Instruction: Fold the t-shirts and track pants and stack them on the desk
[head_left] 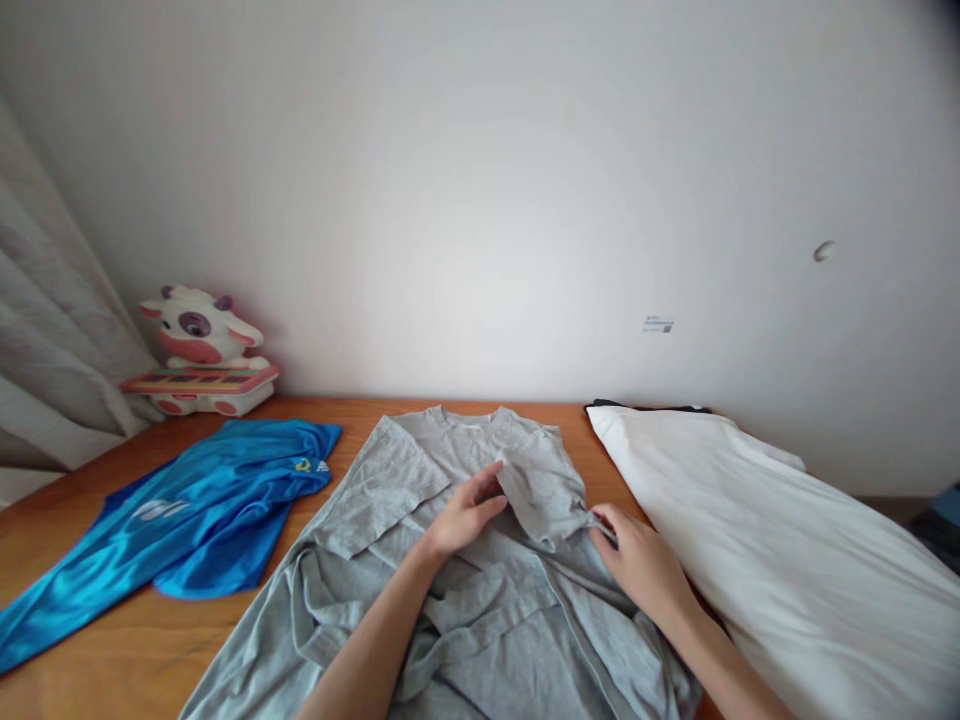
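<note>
A grey T-shirt [405,460] lies spread on the wooden table, its neckline toward the wall and its lower part rumpled. My left hand [469,508] is at the shirt's middle, thumb and fingers closed on the inner edge of the right-hand sleeve. My right hand [626,545] pinches the outer corner of that same sleeve, near the shirt's right side. Between the two hands the sleeve's hem is lifted a little and folds over. The left-hand sleeve lies flat across the shirt.
Left of the shirt lies a blue jersey [247,490] on the wooden table [97,640]. A cow-shaped toy piano [202,350] stands behind it, beside a curtain [52,300]. White fabric [750,510] with a black edge covers the right side. The wall [480,200] rises behind.
</note>
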